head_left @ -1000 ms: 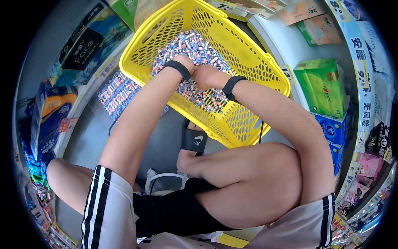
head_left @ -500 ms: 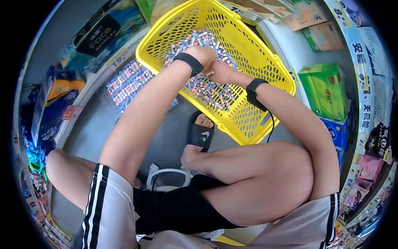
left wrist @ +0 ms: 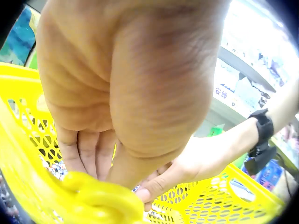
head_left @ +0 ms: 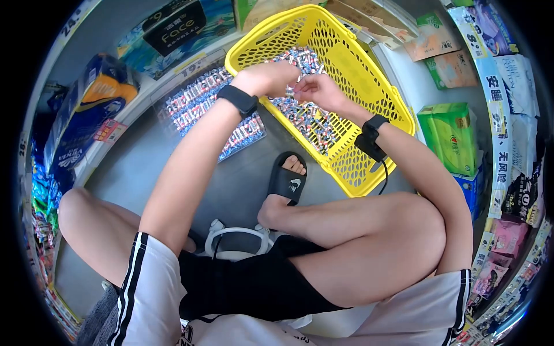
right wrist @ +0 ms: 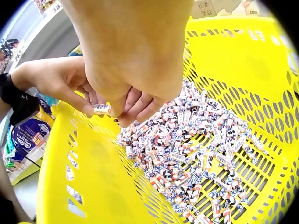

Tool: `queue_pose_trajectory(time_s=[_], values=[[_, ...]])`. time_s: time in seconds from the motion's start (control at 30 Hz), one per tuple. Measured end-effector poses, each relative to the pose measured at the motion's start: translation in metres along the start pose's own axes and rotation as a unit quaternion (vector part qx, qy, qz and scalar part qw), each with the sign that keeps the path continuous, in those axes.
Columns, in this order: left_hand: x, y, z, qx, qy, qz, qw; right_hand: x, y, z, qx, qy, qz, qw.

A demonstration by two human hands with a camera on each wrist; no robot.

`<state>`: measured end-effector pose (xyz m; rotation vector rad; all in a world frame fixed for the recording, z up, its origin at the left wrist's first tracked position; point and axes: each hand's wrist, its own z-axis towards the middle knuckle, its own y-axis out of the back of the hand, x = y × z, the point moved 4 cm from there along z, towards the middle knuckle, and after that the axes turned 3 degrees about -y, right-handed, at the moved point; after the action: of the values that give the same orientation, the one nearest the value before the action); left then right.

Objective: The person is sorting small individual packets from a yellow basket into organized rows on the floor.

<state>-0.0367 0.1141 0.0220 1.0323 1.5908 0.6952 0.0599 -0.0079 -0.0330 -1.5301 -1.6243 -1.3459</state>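
Observation:
A small wrapped candy [right wrist: 102, 109] spans the gap between my two hands over the yellow basket's side. My left hand [head_left: 268, 79] pinches one end between thumb and fingers. Facing it, my right hand [head_left: 323, 92] has its thumb and fingertips at the other end, with its remaining fingers curled in the right wrist view. Underneath, a loose heap of the same white, blue and red candies [right wrist: 187, 149] covers part of the yellow basket [head_left: 369, 167]. In the left wrist view, the basket's yellow handle [left wrist: 98, 196] hides some left fingertips.
Beside the basket, a flat clear box [head_left: 245, 138] with candies in neat rows lies on the grey floor [head_left: 144, 167]. Shelves flank both sides, with a green tissue pack [head_left: 447, 138] at right and a blue-orange pack [head_left: 95, 109] at left. My sandalled foot [head_left: 288, 176] is near the basket.
The basket and floor box have shifted right in the head view. My hands have come slightly apart, and the right fingers are more spread, with the candy showing between the hands.

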Motion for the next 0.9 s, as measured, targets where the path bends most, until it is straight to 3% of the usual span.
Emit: queue_pose_trajectory(time_s=[0.13, 0.2, 0.33, 0.43, 0.6, 0.7, 0.9], values=[[0.007, 0.010, -0.035, -0.098, 0.005, -0.038, 0.994, 0.024, -0.001, -0.008, 0.006, 0.005, 0.019, 1.000], [0.006, 0.012, -0.041, -0.087, 0.000, -0.041, 0.995, 0.033, 0.001, -0.013, 0.013, 0.012, 0.008, 1.000], [-0.004, 0.020, -0.070, -0.150, -0.026, -0.045, 0.987, 0.053, -0.001, -0.018, 0.028, 0.015, -0.018, 0.999], [-0.005, 0.022, -0.085, -0.274, -0.059, -0.039, 0.959, 0.075, -0.001, -0.020, -0.010, -0.001, -0.011, 1.000], [-0.010, 0.022, -0.121, -0.316, -0.057, -0.033, 0.946, 0.104, -0.016, -0.015, 0.009, -0.002, -0.065, 0.998], [-0.004, 0.011, -0.158, -0.355, 0.009, -0.073, 0.932, 0.127, -0.048, -0.007, 0.056, 0.021, -0.101, 0.993], [0.007, -0.012, -0.183, -0.406, 0.030, -0.126, 0.905, 0.143, -0.082, 0.004, 0.068, 0.017, -0.151, 0.986]])
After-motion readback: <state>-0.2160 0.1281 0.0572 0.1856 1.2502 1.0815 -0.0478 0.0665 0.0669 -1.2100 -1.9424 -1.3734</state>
